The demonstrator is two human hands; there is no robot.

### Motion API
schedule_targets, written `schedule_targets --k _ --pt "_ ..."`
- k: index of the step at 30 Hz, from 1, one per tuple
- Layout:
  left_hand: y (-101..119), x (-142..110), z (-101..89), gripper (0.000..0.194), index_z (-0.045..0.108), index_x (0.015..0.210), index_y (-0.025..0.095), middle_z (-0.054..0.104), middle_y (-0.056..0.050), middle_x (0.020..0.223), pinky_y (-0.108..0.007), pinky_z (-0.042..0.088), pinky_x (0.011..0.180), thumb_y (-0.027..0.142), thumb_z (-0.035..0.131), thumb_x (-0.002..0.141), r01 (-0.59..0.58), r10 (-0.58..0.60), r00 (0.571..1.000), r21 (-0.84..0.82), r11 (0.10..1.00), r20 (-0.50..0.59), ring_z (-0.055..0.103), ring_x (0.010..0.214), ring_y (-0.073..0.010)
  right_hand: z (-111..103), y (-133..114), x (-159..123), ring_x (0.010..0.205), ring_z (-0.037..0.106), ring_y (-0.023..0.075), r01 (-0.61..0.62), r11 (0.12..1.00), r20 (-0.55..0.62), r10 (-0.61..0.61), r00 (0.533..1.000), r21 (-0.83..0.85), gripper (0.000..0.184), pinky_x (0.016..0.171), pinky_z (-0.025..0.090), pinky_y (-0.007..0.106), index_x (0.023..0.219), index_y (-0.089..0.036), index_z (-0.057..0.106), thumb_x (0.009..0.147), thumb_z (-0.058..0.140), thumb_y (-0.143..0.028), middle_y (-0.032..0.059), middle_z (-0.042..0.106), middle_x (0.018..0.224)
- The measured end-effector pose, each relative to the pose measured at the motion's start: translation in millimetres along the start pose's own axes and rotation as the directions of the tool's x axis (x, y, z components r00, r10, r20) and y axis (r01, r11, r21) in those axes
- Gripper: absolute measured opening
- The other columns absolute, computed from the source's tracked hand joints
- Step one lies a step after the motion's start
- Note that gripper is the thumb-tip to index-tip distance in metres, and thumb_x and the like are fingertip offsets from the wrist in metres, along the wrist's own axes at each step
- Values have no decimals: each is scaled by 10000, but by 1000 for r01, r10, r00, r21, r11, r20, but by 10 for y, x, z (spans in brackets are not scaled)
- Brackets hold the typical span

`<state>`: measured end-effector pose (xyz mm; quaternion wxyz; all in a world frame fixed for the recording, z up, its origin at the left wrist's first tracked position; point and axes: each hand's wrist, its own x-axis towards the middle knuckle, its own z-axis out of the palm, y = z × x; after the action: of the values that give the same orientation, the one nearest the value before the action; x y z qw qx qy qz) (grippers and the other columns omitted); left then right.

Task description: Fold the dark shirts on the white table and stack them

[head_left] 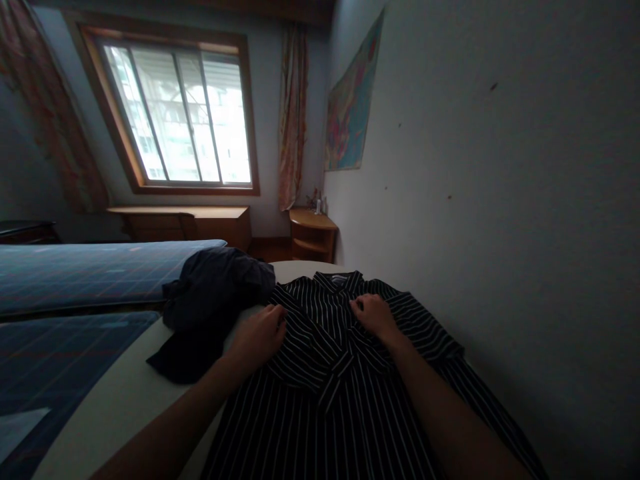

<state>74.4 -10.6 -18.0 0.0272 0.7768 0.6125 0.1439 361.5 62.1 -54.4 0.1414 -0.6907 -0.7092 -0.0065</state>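
Left fingers (279, 319): curled, by the shirt's left shoulder; I can't tell if they pinch cloth.
Right fingers (357, 305): curled small, over the chest; I can't tell if they grip.
Striped shirt (320, 427): on the worktop (113, 407), collar (340, 281) far from me.
Folds: a sleeve (300, 333) lies across the front; the right side sticks out, the bottom is spread long.
Dark cloth (210, 287): bunched, left of the shirt.

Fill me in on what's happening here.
A person is working over a dark striped shirt spread on a pale table. The left hand is by the sleeve lying across its front; the right hand is just below the collar. Crumpled dark cloth lies beside the shirt.
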Motion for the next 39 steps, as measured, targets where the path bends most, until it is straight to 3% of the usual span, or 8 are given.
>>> schedule_targets --k 2,6,11,16,22,26,34,39 --pt "-151 -16 32 247 613 1082 219 680 -66 1123 -315 500 745 226 407 945 60 -60 998 48 997 -7 684 933 -220 -116 -171 -59 967 652 218 97 991 137 -109 985 91 437 858 449 298 953 -187 725 960 412 -491 85 733 1016" --pt "-417 -121 107 316 570 1171 206 641 -85 1211 -323 499 739 179 360 937 161 -159 986 49 986 -47 678 955 -227 -219 -456 -201 811 672 191 220 949 375 -293 879 226 402 679 448 251 899 -188 739 875 549 -542 61 747 916" --pt "-673 -193 219 297 554 1188 215 655 -78 1228 -311 475 854 234 401 934 205 -209 977 -83 975 -51 654 1045 -213 -215 -533 -260 755 648 171 257 937 453 -341 824 236 263 612 417 237 896 -177 727 848 623 -414 50 734 861" --pt "-769 -193 260 262 568 1145 242 720 -23 1057 -280 474 774 277 467 906 163 -154 986 -145 976 70 683 950 -200 -323 -405 -200 797 633 168 235 919 375 -348 859 315 226 653 430 238 988 -152 697 865 608 -319 66 717 947" --pt "-784 -225 254 254 600 1112 244 719 -16 1061 -257 467 760 308 545 873 108 -89 987 -141 984 135 678 953 -188 -376 -242 -133 910 653 210 155 966 381 -224 897 205 233 755 456 267 1005 -136 720 882 580 -276 108 720 1024" --pt "-762 -233 265 268 625 1116 257 710 -21 1094 -261 459 806 270 568 854 53 -39 991 -106 993 130 665 991 -188 -281 -170 -104 906 666 209 135 964 401 -220 890 230 248 749 468 264 1001 -130 726 888 577 -293 109 729 1018" --pt "-781 -214 308 156 605 981 241 702 -20 996 -284 450 749 211 519 855 157 -151 984 -54 986 94 664 917 -200 -184 -118 -87 891 669 222 142 963 397 -226 889 229 262 754 468 285 946 -150 735 897 559 -338 107 736 987" --pt "-800 -201 369 306 586 974 228 640 -31 1070 -262 435 867 35 475 766 -38 39 999 -132 991 10 610 1000 -172 -210 -152 -105 852 662 211 135 966 446 -222 867 219 299 681 460 266 999 -154 711 817 673 -389 89 729 981"
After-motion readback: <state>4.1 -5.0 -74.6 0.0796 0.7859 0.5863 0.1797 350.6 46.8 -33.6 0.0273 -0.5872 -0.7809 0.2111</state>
